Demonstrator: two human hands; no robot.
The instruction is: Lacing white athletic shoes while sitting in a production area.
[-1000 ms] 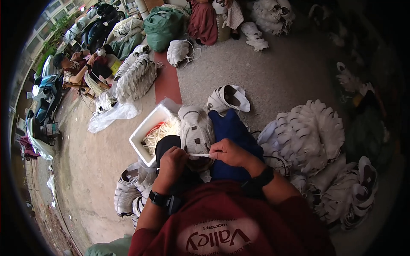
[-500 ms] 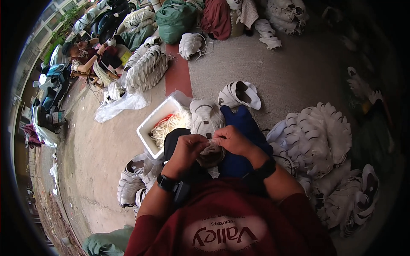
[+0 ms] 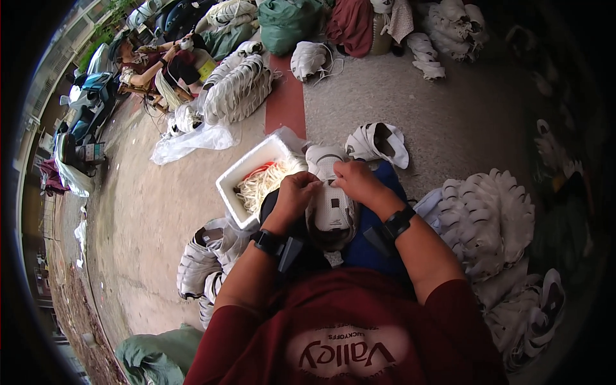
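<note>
A white shoe upper (image 3: pixel 332 208) with a small dark patch lies on my lap, over dark and blue cloth (image 3: pixel 368 239). My left hand (image 3: pixel 296 197) is closed in a pinch at the left side of the upper, near its middle. Opposite it, my right hand (image 3: pixel 359 185) also pinches, at the upper's right side. Whatever the fingertips hold is too small to make out. Left of the upper stands a white foam box (image 3: pixel 226 181) holding a heap of cream-white laces (image 3: pixel 262 189) and something red.
A loose white shoe upper (image 3: pixel 378 144) lies ahead on the ground. Nested stacks of uppers (image 3: pixel 484 218) stand at right, with more uppers (image 3: pixel 208 260) at left. Green sacks (image 3: pixel 289 25) sit at the back. A seated person (image 3: pixel 151 70) works far left near parked scooters (image 3: pixel 90 125).
Both hands have moved forward along the upper, from its near part to about its middle, and slightly apart. The head view has shifted a little, so the surroundings sit differently.
</note>
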